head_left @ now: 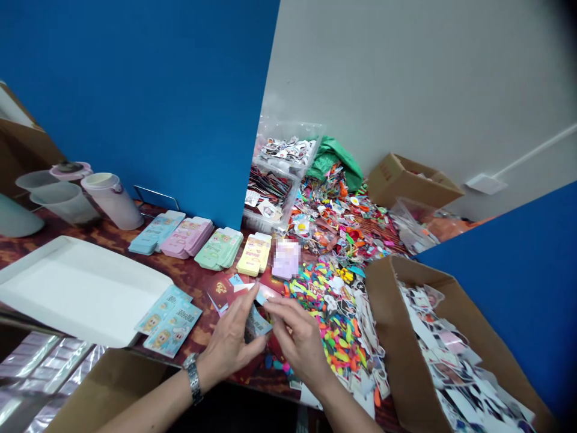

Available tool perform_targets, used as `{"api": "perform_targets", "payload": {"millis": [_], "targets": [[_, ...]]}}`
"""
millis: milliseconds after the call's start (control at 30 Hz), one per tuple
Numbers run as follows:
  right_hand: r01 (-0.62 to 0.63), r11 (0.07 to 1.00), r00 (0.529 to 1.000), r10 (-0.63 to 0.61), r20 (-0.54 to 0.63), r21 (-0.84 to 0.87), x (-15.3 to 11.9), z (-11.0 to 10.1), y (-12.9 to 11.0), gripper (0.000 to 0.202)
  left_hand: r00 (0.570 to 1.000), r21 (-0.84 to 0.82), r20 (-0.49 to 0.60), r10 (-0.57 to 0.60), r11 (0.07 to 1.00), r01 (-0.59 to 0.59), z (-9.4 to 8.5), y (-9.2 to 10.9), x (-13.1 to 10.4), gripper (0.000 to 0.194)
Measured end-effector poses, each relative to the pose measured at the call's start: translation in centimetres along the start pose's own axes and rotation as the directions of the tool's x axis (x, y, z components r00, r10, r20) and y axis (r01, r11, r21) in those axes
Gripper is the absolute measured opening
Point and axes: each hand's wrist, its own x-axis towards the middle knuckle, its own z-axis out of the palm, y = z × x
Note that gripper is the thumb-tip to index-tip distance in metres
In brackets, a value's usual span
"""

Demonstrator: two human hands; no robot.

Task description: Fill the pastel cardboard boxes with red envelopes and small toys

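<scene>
Between my two hands is a small blue printed card box (258, 323), partly hidden by my fingers. My left hand (229, 337) grips it from the left, thumb across the near side. The fingers of my right hand (295, 337) close on its top end, where a pale flap shows. Left of my hands, flat blue printed boxes (174, 331) lie overlapping at the table edge. Just beyond my fingers are red printed cards (222, 291) and other small papers. A wristwatch (193, 379) is on my left wrist.
Stacks of blue (155, 231), pink (187, 236), green (219, 248), yellow (255, 254) and purple boxes (286, 260) stand behind. A white tray (81, 288) lies left. Colourful small balloons (342, 337) cover the right, beside a carton (383, 319) of stickers. A blue partition (135, 90) rises behind.
</scene>
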Motion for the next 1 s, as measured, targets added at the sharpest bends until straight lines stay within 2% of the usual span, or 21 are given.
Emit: {"api": "perform_targets", "payload": {"millis": [100, 233, 333, 433, 500, 633, 733, 867, 1000], "targets": [[-0.049, 0.999, 0.999, 0.049, 0.022, 0.021, 0.3, -0.2, -0.5, 0.024, 1.000, 0.023, -0.003, -0.016, 1.000, 0.016, 0.0, 0.2, 0.0, 0.089], [-0.145, 0.989, 0.989, 0.145, -0.026, 0.013, 0.5, 0.1, -0.7, 0.020, 1.000, 0.060, -0.007, -0.026, 0.998, 0.026, 0.0, 0.5, 0.0, 0.088], [-0.101, 0.994, 0.993, 0.098, -0.066, -0.041, 0.4, 0.6, -0.8, 0.022, 1.000, 0.184, -0.004, -0.009, 0.983, 0.010, -0.1, 0.8, 0.1, 0.091], [-0.041, 0.994, 0.996, 0.032, -0.088, -0.102, -0.2, 1.2, -0.9, 0.028, 0.999, 0.377, -0.013, 0.053, 0.925, -0.044, -0.2, 0.9, 0.1, 0.096], [-0.032, 0.992, 0.994, 0.018, -0.108, -0.125, -0.9, 1.9, -0.8, 0.034, 0.998, 0.432, -0.002, 0.058, 0.901, -0.051, -0.3, 0.9, 0.0, 0.096], [-0.034, 0.990, 0.988, 0.013, -0.157, -0.136, -2.4, 3.7, -0.3, 0.043, 0.998, 0.383, 0.056, -0.006, 0.924, -0.015, -0.6, 0.8, -0.2, 0.092], [-0.074, 0.994, 0.984, 0.060, -0.171, -0.076, -3.0, 4.4, 0.1, 0.043, 0.999, 0.371, 0.039, 0.000, 0.929, -0.015, -0.9, 0.7, -0.5, 0.091], [-0.157, 0.979, 0.983, 0.168, -0.072, 0.133, -2.7, 3.5, 0.3, 0.043, 0.998, 0.398, 0.025, 0.053, 0.916, -0.059, -1.3, 0.5, -0.8, 0.091], [-0.186, 0.975, 0.980, 0.192, -0.043, 0.125, -2.3, 2.8, 0.2, 0.045, 0.997, 0.436, 0.049, 0.065, 0.896, -0.081, -1.3, 0.2, -1.1, 0.088]]}}
